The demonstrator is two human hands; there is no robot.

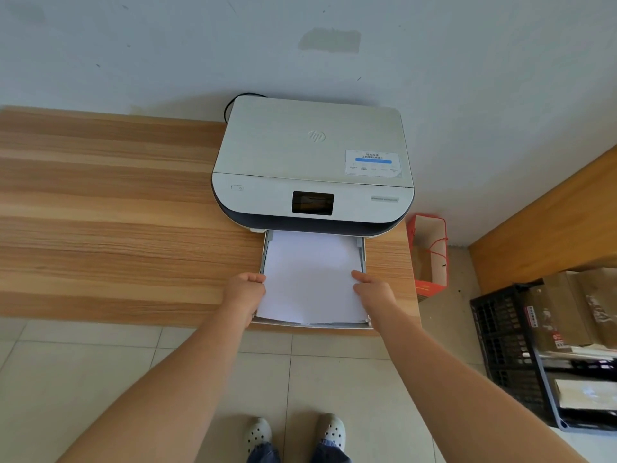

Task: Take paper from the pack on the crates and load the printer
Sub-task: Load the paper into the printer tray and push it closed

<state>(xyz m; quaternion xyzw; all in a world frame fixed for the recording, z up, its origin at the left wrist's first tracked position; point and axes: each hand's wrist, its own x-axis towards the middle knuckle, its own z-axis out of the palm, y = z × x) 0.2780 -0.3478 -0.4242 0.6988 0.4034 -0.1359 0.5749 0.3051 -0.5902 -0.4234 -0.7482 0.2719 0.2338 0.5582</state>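
A stack of white paper (pixel 312 279) lies in the printer's pulled-out paper tray (pixel 267 243), directly between the two hands. The left hand (pixel 245 290) grips the stack's left edge, fingers curled over onto the top sheet and the rest of the hand outside the tray's left wall. The right hand (pixel 374 290) mirrors it on the right edge, its fingers resting on the top sheet and pinching the side of the stack. Both hands sit about midway along the sheets, so paper extends beyond them toward the printer and back toward the person. The far end of the stack reaches under the front of the white HP printer (pixel 312 162), just ahead of the fingertips. The near edge of the tray overhangs the front of the wooden table (pixel 117 212) between the wrists. Well off to the right of the right hand, black plastic crates (pixel 507 345) stand on the floor with boxes and a paper pack (pixel 584 394) on them; a red paper bag (pixel 430 255) stands nearer, just beyond the table's right end.
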